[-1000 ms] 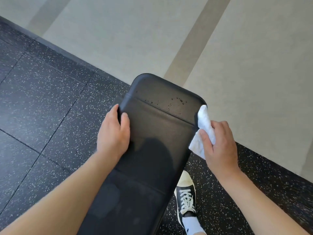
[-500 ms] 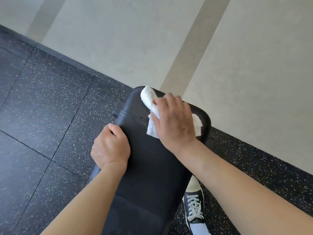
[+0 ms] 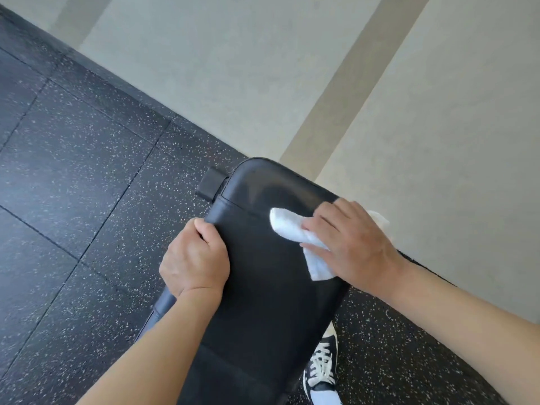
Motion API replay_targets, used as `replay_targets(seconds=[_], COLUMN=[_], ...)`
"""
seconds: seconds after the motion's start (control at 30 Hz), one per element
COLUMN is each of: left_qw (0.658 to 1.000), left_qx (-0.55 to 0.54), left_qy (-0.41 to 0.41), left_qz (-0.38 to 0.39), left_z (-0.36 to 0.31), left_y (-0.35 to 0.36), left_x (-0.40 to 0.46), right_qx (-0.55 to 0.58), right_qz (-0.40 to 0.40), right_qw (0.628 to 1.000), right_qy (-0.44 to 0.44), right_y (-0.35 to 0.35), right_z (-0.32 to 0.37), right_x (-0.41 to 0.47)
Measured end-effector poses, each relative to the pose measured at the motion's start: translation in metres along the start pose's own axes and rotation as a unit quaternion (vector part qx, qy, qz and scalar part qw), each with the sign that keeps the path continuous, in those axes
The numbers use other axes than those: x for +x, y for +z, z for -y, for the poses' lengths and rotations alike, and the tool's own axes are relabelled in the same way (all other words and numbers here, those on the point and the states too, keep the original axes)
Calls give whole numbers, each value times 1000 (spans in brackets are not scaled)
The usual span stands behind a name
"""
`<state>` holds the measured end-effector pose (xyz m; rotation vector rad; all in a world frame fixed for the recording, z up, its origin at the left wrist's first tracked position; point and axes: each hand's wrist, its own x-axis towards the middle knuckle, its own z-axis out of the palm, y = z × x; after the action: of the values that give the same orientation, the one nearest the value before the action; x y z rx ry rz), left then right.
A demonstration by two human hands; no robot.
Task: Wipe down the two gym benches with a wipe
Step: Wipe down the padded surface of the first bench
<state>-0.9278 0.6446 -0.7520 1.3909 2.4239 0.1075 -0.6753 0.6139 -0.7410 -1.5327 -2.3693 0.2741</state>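
Note:
A black padded gym bench (image 3: 263,287) runs from the bottom centre up toward the wall, its rounded far end near mid-frame. My left hand (image 3: 194,260) grips the bench's left edge, fingers curled over the side. My right hand (image 3: 350,244) lies flat on the pad near its right edge and presses a crumpled white wipe (image 3: 298,238) against the surface. Part of the wipe sticks out left of my fingers, and a corner shows beyond the hand at the right. Only one bench is in view.
Black speckled rubber floor tiles (image 3: 73,200) surround the bench. A beige wall (image 3: 292,68) with darker vertical stripes rises just behind it. A black frame foot (image 3: 210,185) sticks out at the bench's far left corner. My black-and-white sneaker (image 3: 321,372) stands right of the bench.
My right hand swept the wipe from the bench's right edge across the far end of the pad, then back toward the right side. My left hand's fingers curled tighter round the left edge.

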Motion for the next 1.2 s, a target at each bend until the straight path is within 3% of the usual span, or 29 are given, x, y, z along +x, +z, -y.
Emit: replay_targets(seconds=[0.13, 0.3, 0.5, 0.63, 0.77, 0.93, 1.03, 1.2], left_qw=[1000, 1000, 1000, 1000, 1000, 1000, 1000, 1000], left_qx=[3, 9, 21, 19, 14, 10, -2, 2], left_qy=[2, -5, -9, -3, -5, -2, 2, -8], left_qz=[3, 11, 11, 12, 1, 1, 10, 22], left_z=[2, 0, 1, -2, -1, 0, -1, -1], left_y=[2, 0, 3, 0, 2, 1, 1, -1], left_x=[1, 0, 3, 1, 2, 0, 0, 2], right_qx=[25, 59, 113, 94, 127, 57, 19, -4], right_qz=[6, -4, 122, 83, 8, 33, 35, 7], right_qw=[999, 998, 986, 992, 991, 997, 999, 999], right_qy=[21, 28, 34, 32, 47, 44, 25, 42], right_y=[-9, 16, 46, 35, 6, -17, -13, 14], right_z=[-18, -4, 14, 6, -6, -15, -9, 31], right_x=[-14, 81, 205, 173, 77, -24, -23, 70])
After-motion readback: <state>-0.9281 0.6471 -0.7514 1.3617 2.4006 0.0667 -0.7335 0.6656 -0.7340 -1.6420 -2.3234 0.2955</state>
